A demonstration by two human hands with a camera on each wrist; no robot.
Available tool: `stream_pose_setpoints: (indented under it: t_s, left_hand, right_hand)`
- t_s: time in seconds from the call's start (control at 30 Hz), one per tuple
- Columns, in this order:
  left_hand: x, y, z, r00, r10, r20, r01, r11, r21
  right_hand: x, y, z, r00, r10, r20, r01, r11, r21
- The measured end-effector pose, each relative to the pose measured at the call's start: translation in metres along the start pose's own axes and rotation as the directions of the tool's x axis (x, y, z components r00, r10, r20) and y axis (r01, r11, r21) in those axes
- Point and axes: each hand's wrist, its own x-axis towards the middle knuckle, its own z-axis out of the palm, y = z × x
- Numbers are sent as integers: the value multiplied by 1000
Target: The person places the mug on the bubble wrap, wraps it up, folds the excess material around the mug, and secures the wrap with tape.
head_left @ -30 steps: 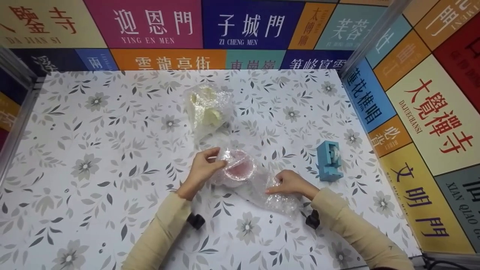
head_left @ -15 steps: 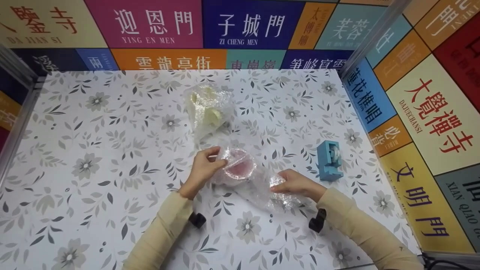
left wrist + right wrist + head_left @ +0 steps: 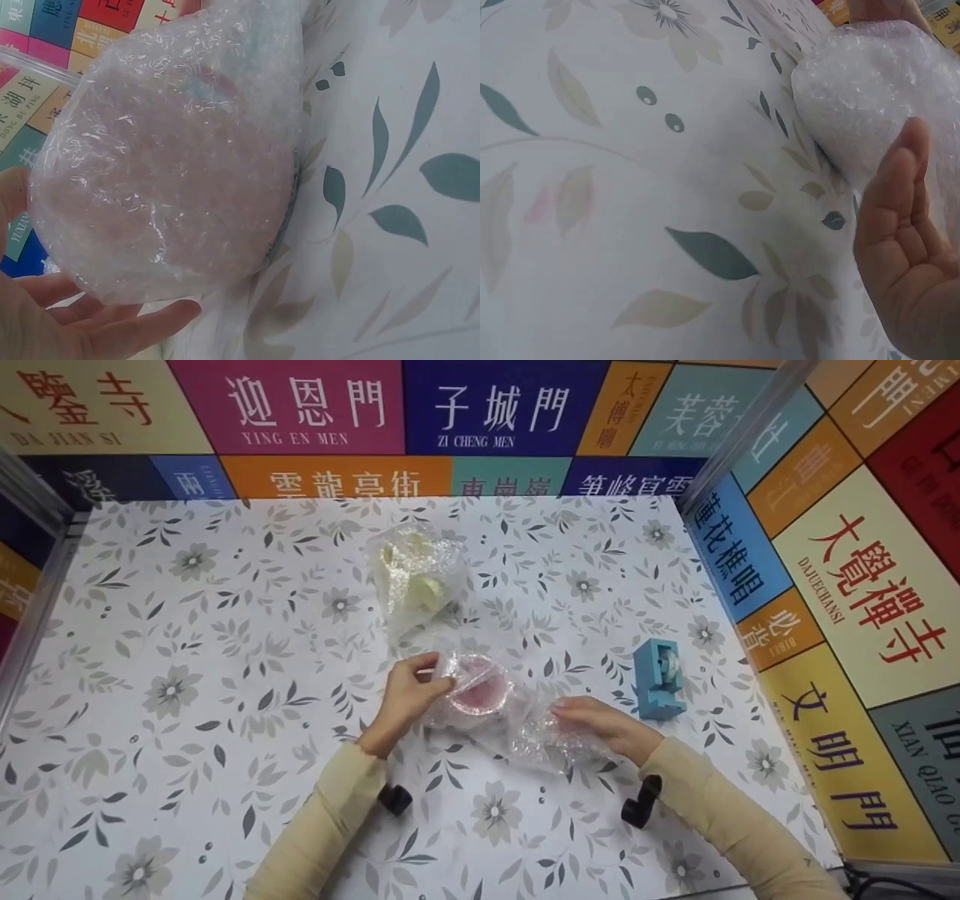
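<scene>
A pink cup [image 3: 484, 694], its round rim facing up, stands in bubble wrap [image 3: 172, 165] near the middle of the table. My left hand [image 3: 409, 694] holds its left side, the thumb over the wrapped rim; in the left wrist view some of the fingers curve around the wrap. To the cup's right trails a loose, crumpled end of the wrap [image 3: 536, 742]. My right hand [image 3: 607, 726] lies against that end with fingers extended, partly seen through the plastic. The right wrist view shows this hand [image 3: 904, 247] beside the wrapped cup [image 3: 870, 90].
Farther back lies another bubble-wrapped bundle [image 3: 416, 577] with pale yellow-green pieces inside. A blue tape dispenser [image 3: 658, 681] stands to the right. Lettered panels [image 3: 315, 409] border the flower-patterned table [image 3: 172, 780] at the back and sides.
My right hand has moved slightly right, and its fingers have gone from pinching the loose wrap to lying straight against it. The left hand and cup have stayed in place.
</scene>
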Motion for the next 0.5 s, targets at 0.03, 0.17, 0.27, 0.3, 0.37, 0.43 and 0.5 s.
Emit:
stream_pose_setpoints:
  t_s: [0.03, 0.17, 0.27, 0.3, 0.37, 0.43, 0.5]
  left_hand:
    - [0, 0, 0, 1000, 3, 2, -3, 1000, -4]
    - [-2, -1, 2, 999, 39, -15, -39, 999, -11]
    - [-3, -1, 2, 999, 34, -27, -34, 999, 3]
    - [-2, -2, 2, 999, 22, -26, -21, 1000, 14]
    - [-3, -4, 3, 999, 12, -35, -11, 1000, 27]
    - [-4, -5, 5, 999, 1, -51, 1, 999, 41]
    - [-7, -5, 7, 997, -13, -74, 16, 999, 48]
  right_hand:
    - [-4, 1, -2, 999, -8, 50, 4, 996, 84]
    - [-16, 9, -9, 930, -133, 342, -32, 898, 438]
    - [-21, 20, -14, 852, -295, 432, -12, 815, 580]
    - [-22, 24, -15, 836, -338, 433, 6, 793, 609]
    - [-25, 31, -17, 821, -409, 399, 58, 755, 653]
    - [-27, 36, -19, 821, -460, 338, 124, 722, 681]
    - [-27, 39, -19, 817, -508, 271, 199, 691, 695]
